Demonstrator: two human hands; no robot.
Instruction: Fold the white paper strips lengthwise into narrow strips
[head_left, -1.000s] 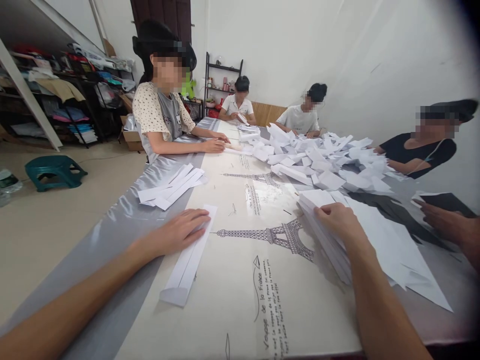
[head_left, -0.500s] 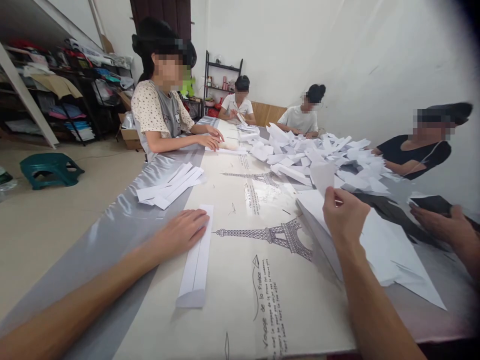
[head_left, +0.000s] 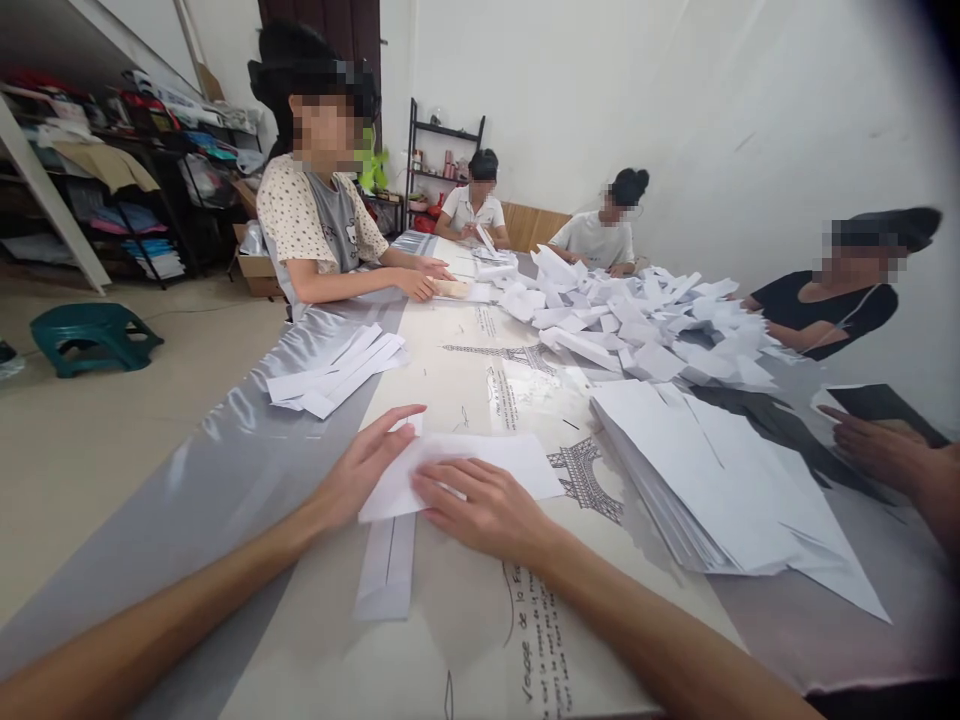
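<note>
A folded white paper strip point(head_left: 385, 575) lies lengthwise on the table in front of me. Across it is a white sheet of paper point(head_left: 517, 462), covering the strip's middle. My right hand point(head_left: 480, 505) holds this sheet, its fingers bent over the lower part and slightly blurred. At the sheet's left end is my left hand point(head_left: 367, 460), fingers stretched and thumb apart, beside the strip's upper end. To the right, a thick stack of white paper sheets point(head_left: 720, 480) rests on the table. Several folded strips point(head_left: 337, 370) are piled beyond my left hand.
A large heap of folded white papers point(head_left: 637, 315) covers the table's far right. The table cover point(head_left: 600, 620) has Eiffel Tower prints. One co-worker point(head_left: 322, 220) works at the left side, two sit at the far end, another point(head_left: 825, 290) at right. A green stool point(head_left: 96, 335) stands on the floor.
My right hand has come left from above the paper stack, bringing the sheet over the strip. My left hand has lifted off the strip and opened its fingers.
</note>
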